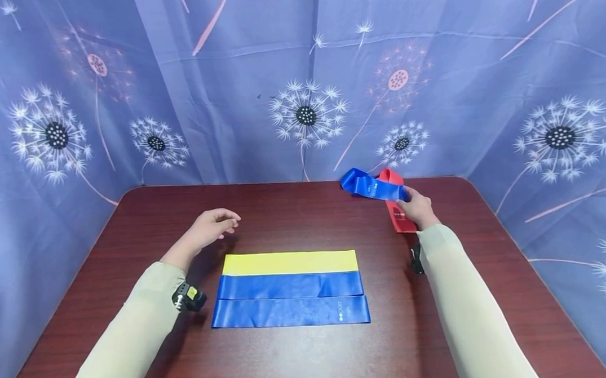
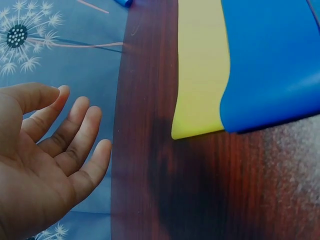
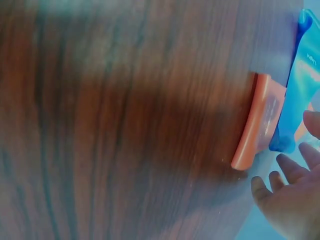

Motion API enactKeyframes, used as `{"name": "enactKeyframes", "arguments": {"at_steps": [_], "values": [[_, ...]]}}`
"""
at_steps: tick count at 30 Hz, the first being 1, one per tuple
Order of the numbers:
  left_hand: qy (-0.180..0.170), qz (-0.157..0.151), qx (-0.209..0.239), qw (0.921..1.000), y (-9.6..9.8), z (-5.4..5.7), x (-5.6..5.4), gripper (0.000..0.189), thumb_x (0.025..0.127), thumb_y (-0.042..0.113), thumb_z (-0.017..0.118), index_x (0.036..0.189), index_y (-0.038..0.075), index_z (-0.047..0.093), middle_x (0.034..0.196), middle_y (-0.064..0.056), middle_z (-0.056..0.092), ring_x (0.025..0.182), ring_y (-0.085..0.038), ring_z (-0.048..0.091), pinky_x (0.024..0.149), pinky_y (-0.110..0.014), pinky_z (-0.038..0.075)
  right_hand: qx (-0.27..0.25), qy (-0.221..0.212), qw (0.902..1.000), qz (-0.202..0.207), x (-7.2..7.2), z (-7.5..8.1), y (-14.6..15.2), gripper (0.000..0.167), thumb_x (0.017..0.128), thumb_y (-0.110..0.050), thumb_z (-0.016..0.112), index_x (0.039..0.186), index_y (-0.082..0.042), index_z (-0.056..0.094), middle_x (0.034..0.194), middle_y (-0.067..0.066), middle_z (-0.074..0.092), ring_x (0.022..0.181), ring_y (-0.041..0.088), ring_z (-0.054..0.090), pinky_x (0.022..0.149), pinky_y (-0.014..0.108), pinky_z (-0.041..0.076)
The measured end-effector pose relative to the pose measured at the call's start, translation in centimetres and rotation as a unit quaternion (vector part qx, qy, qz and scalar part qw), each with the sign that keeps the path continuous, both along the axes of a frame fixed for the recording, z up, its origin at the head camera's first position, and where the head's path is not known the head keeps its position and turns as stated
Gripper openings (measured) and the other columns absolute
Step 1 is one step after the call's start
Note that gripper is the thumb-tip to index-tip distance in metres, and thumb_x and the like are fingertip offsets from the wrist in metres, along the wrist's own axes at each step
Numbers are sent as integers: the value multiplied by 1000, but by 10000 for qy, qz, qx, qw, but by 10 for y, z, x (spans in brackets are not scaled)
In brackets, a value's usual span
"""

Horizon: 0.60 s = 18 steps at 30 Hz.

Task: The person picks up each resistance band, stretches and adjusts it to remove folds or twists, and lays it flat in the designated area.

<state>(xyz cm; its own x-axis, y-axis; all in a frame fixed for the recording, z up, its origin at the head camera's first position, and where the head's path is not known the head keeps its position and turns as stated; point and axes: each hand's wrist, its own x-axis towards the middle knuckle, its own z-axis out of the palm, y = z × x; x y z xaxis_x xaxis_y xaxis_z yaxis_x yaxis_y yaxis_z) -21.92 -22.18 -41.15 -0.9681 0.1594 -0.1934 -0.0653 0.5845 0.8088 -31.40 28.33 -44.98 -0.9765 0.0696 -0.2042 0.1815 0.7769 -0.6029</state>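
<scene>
Several flat resistance bands are in view. In the head view, a yellow band lies behind a blue band, with another blue band in front, edges together. At the back right, a further blue band, partly looped, crosses over a red band. My right hand pinches the right end of that blue band between thumb and fingers. My left hand hovers left of the yellow band, fingers loosely bent, holding nothing; the left wrist view shows its bare palm.
All the bands are on a dark red-brown wooden table with rounded back corners. A blue curtain with dandelion prints hangs right behind its back edge and along both sides. Each wrist wears a small black camera.
</scene>
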Motion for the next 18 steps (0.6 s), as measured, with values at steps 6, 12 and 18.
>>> {"name": "enactKeyframes", "arguments": {"at_steps": [6,12,18], "values": [[-59,-21,-27,10000,1,-1,-1,35,106,17,50,132,-4,60,131,-29,65,115,-40,67,91,-40,55,538,171,9981,251,-2,-2,-4,57,105,-19,42,152,12,32,153,38,37,144,56,34,122,59,19],[-1,38,-79,10000,-1,-1,-1,34,106,15,51,131,-5,61,127,-29,67,110,-40,68,89,-42,55,-141,882,9908,-1018,3,-2,-12,41,104,-16,51,137,7,59,140,31,58,132,48,53,114,55,42],[8,84,-6,10000,-1,-1,1,33,105,14,52,130,-6,61,125,-30,67,110,-41,68,88,-41,55,-1401,672,9730,-1707,7,3,-21,41,102,-7,52,140,9,53,138,34,58,122,46,63,108,47,52]]}}
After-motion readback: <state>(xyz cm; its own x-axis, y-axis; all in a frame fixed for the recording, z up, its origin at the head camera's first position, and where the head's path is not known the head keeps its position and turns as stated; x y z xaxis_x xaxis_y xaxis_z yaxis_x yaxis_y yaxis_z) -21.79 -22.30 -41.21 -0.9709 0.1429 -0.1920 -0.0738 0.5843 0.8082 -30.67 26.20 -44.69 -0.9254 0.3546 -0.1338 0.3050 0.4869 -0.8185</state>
